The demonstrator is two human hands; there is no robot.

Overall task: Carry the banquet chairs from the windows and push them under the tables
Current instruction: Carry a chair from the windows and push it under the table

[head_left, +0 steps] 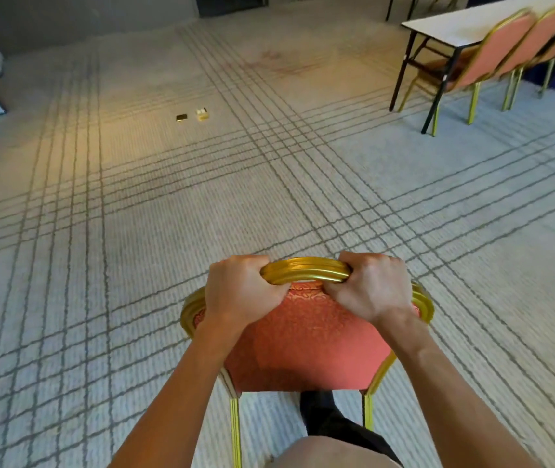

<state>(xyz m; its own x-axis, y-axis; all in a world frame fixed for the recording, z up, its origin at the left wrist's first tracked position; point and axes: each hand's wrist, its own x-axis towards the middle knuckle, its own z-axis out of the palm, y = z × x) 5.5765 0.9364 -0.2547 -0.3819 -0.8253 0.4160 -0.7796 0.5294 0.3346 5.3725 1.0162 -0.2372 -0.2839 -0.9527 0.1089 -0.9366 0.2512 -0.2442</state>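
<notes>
both hands [306, 292] gripping chair [303, 346] (gilt, curved)

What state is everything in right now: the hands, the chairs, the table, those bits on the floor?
Left hand, gripping the held chair's top rail.
Right hand, gripping the same rail.
Held chair, upright on open carpet, away from the table.
Table, standing, legs unfolded.
Row of chairs, pushed in along the table.
Small floor items, lying loose.

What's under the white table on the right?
Red gold-framed chairs are pushed in beside the table's black legs; the nearest seat shows, the others are hidden behind chair backs.
</notes>
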